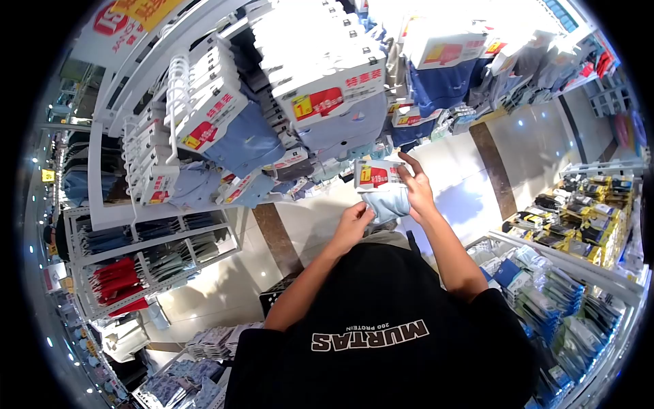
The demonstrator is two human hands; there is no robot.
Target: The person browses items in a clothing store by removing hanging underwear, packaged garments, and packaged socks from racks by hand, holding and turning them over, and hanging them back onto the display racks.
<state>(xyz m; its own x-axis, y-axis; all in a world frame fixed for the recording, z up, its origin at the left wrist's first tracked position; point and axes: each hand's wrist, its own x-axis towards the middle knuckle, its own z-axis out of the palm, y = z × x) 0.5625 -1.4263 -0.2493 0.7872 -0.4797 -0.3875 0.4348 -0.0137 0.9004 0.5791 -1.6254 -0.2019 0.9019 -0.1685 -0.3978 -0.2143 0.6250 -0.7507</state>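
A light blue folded garment (387,204) hangs from a white card header with a red and yellow price label (379,176), held in front of my chest. My left hand (355,219) pinches the garment's lower left edge between thumb and fingers. On the other side, my right hand (417,185) grips the right edge of the packaged garment, thumb at the card and fingers partly behind it. Just beyond stand rows of similar packs, among them a light blue pack (344,123) with a large white header.
Hanging racks of carded garments, including a blue pack (245,140), span the front. A shelf with red folded packs (116,281) stands left. At right are bins of yellow-black packs (589,228) and blue-green packs (552,300). Tiled floor (470,187) shows between them.
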